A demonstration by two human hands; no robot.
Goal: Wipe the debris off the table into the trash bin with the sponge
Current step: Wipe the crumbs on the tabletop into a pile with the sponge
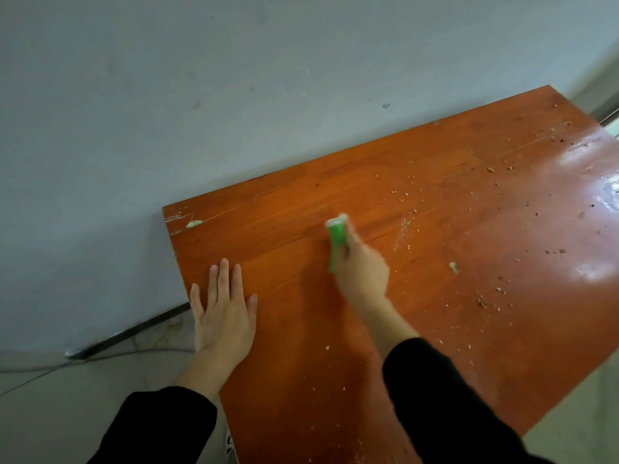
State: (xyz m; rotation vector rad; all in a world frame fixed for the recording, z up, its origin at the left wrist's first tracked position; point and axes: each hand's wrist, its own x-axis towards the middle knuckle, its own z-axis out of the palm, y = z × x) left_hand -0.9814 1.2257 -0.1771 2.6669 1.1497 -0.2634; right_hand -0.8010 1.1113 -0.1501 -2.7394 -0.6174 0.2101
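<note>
Your wiping is judged well short of complete: debris (482, 301) lies scattered over the right and far parts of the orange table (301, 363), with a pale crumb line just right of the sponge (336, 241). The left part looks largely clean. No trash bin is in view. Your right hand (361, 272) grips the sponge, green with a white end and blurred, at mid-table. Your left hand (222, 313) rests flat, fingers straight, near the left edge.

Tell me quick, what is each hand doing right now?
Left hand: open, flat on the wooden table, holding nothing.
Right hand: closed round the green sponge.
</note>
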